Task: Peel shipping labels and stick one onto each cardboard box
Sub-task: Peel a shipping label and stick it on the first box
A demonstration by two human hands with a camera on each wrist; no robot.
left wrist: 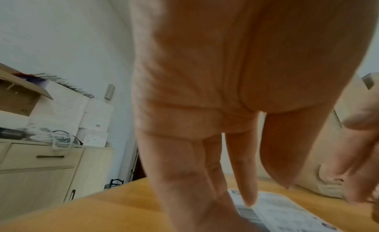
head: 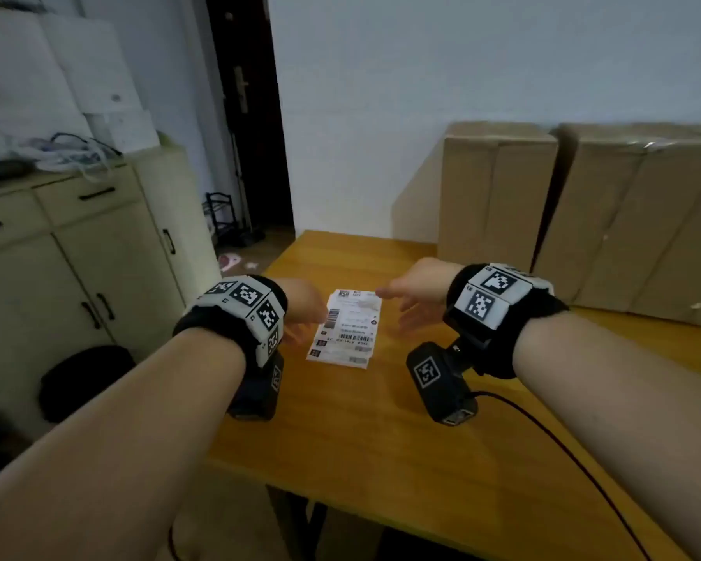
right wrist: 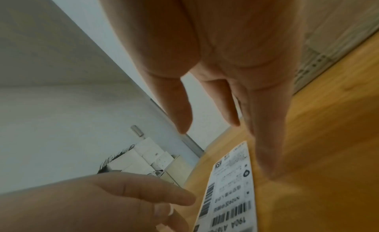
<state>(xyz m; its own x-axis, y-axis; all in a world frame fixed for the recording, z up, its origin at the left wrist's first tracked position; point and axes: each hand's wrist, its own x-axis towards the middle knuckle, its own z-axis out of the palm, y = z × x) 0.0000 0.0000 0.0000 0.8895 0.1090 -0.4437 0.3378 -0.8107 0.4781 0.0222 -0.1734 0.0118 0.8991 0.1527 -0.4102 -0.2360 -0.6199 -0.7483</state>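
A small stack of white printed shipping labels [head: 344, 328] is seen lying flat on the orange-brown wooden table [head: 381, 439], between the two hands and well short of the two tall brown cardboard boxes [head: 498, 192] that stand side by side at the table's far right edge against the pale wall. In the head view the left hand [head: 304, 307] is placed just beside the left edge of the stack and the right hand [head: 411, 295] just beside its right edge, but both are blurred there and their fingers are largely hidden behind the black wristbands carrying square black-and-white markers. What is hidden there is supplied by the wrist views: in the left wrist view the left hand's fingers [left wrist: 248, 178] are shown straight and pointing down, slightly spread, with the tips just above the barcoded label edge [left wrist: 272, 209] and nothing pinched; whether they touch the paper cannot be told. In the right wrist view the right hand's fingers [right wrist: 264, 130] are shown extended and loosely parted above the table beside the labels [right wrist: 229, 191], holding nothing, with the left hand's fingers [right wrist: 143, 196] reaching in from the lower left. A cream wooden cabinet [head: 82, 253] with dark handles is shown left of the table only in the head and left wrist views.
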